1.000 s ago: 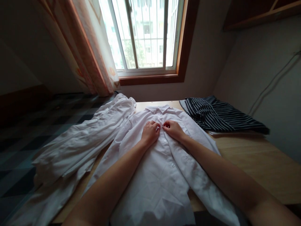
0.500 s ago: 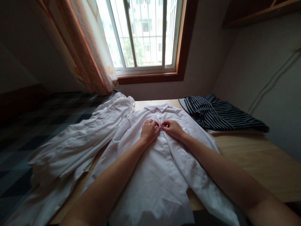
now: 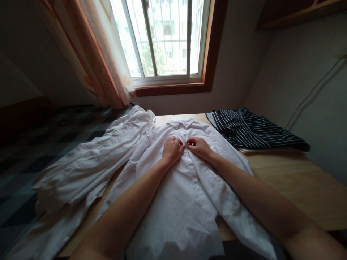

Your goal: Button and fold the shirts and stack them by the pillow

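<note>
A white button-up shirt (image 3: 173, 202) lies face up with its collar toward the window. My left hand (image 3: 172, 148) pinches the shirt's front edge at the chest, fingers curled. Close against it, my right hand (image 3: 198, 147) pinches the other side of the same front opening. Between the fingertips the button is hidden. One button (image 3: 182, 132) shows above the hands near the collar, and a lower button (image 3: 198, 188) shows further down the front. The shirt's right-side sleeve (image 3: 233, 202) lies beneath my right forearm.
A crumpled white garment (image 3: 89, 162) lies to the left, between the shirt and a dark checked bed cover (image 3: 40, 166). Black striped clothing (image 3: 252, 130) is folded at the back right of the wooden table (image 3: 298, 184). Behind are a window (image 3: 168, 43) and an orange-patterned curtain (image 3: 100, 61).
Both hands stay at the same spot on the shirt front; only the fingers shift slightly. The clothes around have not moved.
</note>
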Available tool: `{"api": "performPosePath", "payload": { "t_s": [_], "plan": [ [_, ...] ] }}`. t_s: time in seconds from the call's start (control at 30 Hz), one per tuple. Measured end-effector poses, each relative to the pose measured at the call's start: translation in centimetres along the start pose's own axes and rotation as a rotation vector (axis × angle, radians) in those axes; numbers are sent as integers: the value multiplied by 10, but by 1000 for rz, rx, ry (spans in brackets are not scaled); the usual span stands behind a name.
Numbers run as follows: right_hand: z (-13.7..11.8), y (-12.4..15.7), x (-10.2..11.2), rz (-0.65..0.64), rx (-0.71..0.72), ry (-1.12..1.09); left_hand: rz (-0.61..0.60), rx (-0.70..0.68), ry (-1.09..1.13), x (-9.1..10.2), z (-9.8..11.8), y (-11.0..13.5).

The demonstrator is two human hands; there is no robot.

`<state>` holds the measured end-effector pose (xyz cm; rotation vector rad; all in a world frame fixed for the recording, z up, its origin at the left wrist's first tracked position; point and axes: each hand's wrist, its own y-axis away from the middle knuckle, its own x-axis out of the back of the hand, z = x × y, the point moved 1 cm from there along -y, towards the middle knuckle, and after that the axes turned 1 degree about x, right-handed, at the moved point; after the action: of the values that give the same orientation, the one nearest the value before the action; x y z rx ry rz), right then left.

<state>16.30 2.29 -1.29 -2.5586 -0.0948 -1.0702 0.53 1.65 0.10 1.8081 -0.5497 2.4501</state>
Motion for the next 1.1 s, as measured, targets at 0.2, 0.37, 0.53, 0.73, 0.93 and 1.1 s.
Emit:
{"api": "performPosePath", "payload": {
  "t_s": [0.2, 0.37, 0.53, 0.73, 0.93, 1.1],
  "plan": [
    [2, -1, -1, 39, 9, -15, 18, 7, 56, 0, -1, 0],
    [3, -1, -1, 43, 9, -23, 24, 33, 176, 0, -9, -6],
    [4, -2, -2, 54, 18, -38, 63, 5, 273, -5, -17, -11],
    [4, -2, -3, 79, 27, -35, 65, -7, 377, -6, -22, -13],
    [4, -2, -4, 115, 34, -44, 21, -33, 367, -6, -23, -15],
    [3, -2, -4, 177, 45, -57, 47, -12, 314, -6, -20, -12]
  ]
}}
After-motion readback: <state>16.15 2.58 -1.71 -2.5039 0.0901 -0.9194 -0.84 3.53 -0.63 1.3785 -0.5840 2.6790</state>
